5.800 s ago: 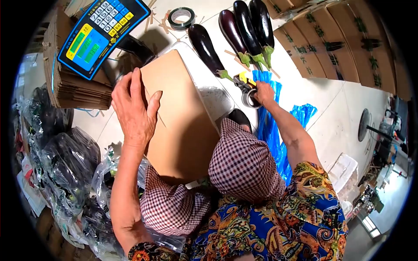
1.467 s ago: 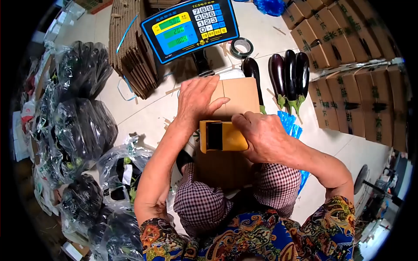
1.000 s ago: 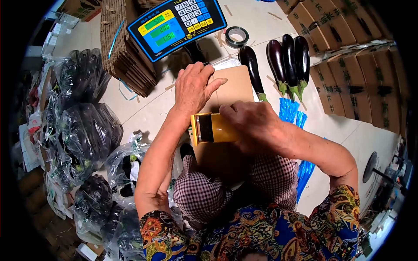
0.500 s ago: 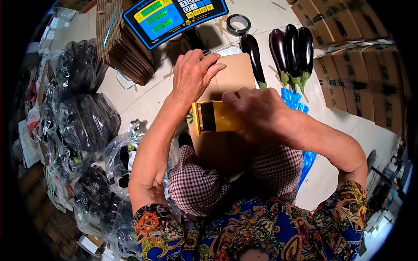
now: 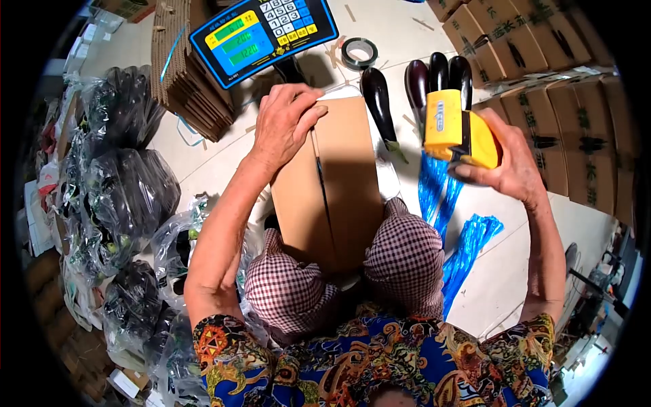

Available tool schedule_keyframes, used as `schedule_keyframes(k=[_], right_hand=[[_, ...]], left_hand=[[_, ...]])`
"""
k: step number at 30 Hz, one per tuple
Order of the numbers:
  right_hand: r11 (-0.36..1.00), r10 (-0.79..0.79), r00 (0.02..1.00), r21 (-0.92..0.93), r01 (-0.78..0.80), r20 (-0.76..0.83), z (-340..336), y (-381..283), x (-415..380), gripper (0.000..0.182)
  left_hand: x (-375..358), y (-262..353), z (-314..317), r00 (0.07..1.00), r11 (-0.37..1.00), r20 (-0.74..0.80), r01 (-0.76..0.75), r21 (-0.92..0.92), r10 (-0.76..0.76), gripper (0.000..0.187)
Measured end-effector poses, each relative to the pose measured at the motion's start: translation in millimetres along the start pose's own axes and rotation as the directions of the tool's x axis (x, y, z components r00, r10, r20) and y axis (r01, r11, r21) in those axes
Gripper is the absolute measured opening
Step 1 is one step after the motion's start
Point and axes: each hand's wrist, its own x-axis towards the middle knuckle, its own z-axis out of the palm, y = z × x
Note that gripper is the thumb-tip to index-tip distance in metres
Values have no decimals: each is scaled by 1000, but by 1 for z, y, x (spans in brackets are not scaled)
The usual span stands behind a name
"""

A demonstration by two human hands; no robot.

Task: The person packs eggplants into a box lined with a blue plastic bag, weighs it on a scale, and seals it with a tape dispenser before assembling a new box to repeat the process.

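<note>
A brown cardboard box lies between the knees, its two top flaps folded in with a narrow dark gap between them. My left hand rests at the box's far left corner, thumb and index finger stretched out and apart; its other fingertips are partly hidden. My right hand is closed around a yellow tape dispenser, held up to the right of the box, apart from it. Below the dispenser lies blue plastic strapping. A single eggplant lies beside the box, and several more eggplants are partly behind the dispenser.
A digital scale display stands beyond the box, with a tape roll to its right. Flattened cartons are stacked at the left, above bagged eggplants. Packed cartons line the right side.
My right hand has lifted the tape dispenser off the box and moved it right and up. The box's top flaps now show uncovered. My left hand stays at the box's far left corner.
</note>
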Motion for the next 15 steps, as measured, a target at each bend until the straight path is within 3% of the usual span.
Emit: schedule_keyframes(k=[1, 2, 4, 6, 7, 8, 9, 10, 12, 14, 15], right_hand=[[994, -109, 994, 2, 109, -14, 1, -8, 0, 66], [979, -131, 991, 158, 127, 16, 0, -17, 3, 71], [938, -230, 973, 272, 213, 29, -11, -33, 1, 79], [922, -250, 968, 295, 249, -36, -13, -37, -9, 90], [914, -220, 974, 336, 226, -56, -11, -39, -13, 95], [900, -190, 980, 387, 201, -65, -11, -41, -14, 95], [869, -115, 992, 478, 129, -59, -8, -45, -12, 95], [817, -38, 998, 573, 60, -51, -5, -48, -10, 96], [715, 41, 998, 699, 7, -52, 4, -55, -6, 96], [611, 86, 995, 792, -5, -60, 13, -63, -2, 97], [593, 127, 991, 804, -49, -33, 16, -64, 1, 96]], left_hand=[[5, 5, -4, 997, 996, -70, -32, -81, 26, 28], [8, 10, -9, 989, 985, -140, -61, -162, 38, 33], [23, 32, -31, 995, 920, -84, 16, -392, -53, 51], [32, 51, -28, 989, 647, 34, 119, -753, -142, 68], [32, 58, -29, 975, 434, 193, 223, -873, -111, 76], [30, 64, -29, 941, 199, 337, 337, -920, -34, 85], [26, 70, -25, 907, 75, 421, 418, -906, 30, 97], [17, 74, -25, 908, 18, 414, 414, -910, 73, 88], [4, 78, -30, 889, 118, 417, 401, -908, 188, 73], [-16, 69, -37, 844, 15, 506, 512, -859, 177, 43], [-25, 66, -43, 826, -16, 545, 553, -833, 144, 38]])
